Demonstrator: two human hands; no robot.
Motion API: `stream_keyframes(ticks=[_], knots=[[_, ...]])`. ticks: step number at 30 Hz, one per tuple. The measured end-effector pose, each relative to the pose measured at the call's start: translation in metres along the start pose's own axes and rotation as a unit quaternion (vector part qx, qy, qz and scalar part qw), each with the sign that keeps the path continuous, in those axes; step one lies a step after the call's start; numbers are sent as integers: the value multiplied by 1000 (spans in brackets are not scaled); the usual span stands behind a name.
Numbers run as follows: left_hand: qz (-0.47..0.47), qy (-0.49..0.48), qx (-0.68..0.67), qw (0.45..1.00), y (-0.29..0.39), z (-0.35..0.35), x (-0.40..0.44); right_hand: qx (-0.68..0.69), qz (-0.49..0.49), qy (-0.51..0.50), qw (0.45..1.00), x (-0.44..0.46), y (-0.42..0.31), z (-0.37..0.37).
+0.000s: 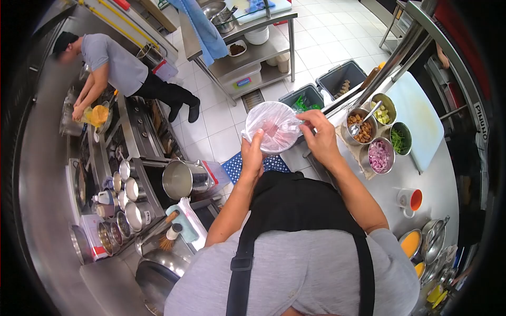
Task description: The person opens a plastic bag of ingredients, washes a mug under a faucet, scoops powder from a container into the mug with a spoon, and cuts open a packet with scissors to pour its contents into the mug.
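In front of my body I hold a round container (262,111) lined or covered with thin clear plastic; something pinkish shows faintly through it. My left hand (253,155) grips its near left side, the thumb over the rim. At the right rim my right hand (321,138) pinches the edge of the plastic (298,125) between thumb and fingers. On the counter to the right stand metal tins of chopped red onion (378,156), browned cubes (363,134) with a spoon (363,120), sliced greens (398,139) and pale green chunks (386,114).
A white cutting board (416,113) and a mug (408,201) lie on the right counter (363,210). A co-worker (118,68) pours something yellow at the stove on the left. Grey bins (337,79) and a steel shelf table (247,52) stand ahead. A large pot (179,179) is at left.
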State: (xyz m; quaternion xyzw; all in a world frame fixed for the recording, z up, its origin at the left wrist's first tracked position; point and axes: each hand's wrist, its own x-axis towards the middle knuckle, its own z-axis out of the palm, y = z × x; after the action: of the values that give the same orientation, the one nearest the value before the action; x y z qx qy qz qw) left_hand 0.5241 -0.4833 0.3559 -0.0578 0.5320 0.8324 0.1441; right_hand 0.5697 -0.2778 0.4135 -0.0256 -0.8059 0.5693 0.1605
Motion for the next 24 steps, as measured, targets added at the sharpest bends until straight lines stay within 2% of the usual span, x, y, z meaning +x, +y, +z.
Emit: stream_keyframes(ticks=[3, 4, 8, 11, 12, 15, 16, 19, 24], knots=[[-15, -14, -9, 1000, 11, 8, -6, -124, -142, -13, 982, -1, 21, 2], [-17, -19, -1, 1000, 7, 7, -3, -169, -160, -50, 971, 0, 17, 4], [-80, -47, 8, 996, 15, 3, 0, -102, -131, -73, 983, 3, 9, -1], [-130, -54, -10, 990, 22, -4, 14, -122, -162, -81, 976, 2, -20, -18], [-146, -86, 22, 985, 26, -6, 19, -175, -192, -113, 959, 2, -18, -22], [-166, -180, -34, 969, 56, 19, 12, -144, -164, -103, 970, 4, -22, -21], [-161, -215, -33, 963, 67, 28, 8, -152, -183, -83, 968, 6, -30, -23], [-101, -238, -54, 964, 81, 43, 7, -156, -178, -63, 969, 13, -47, -35], [65, -305, -53, 949, 74, 53, 25, -115, -149, -50, 981, 18, -81, -70]])
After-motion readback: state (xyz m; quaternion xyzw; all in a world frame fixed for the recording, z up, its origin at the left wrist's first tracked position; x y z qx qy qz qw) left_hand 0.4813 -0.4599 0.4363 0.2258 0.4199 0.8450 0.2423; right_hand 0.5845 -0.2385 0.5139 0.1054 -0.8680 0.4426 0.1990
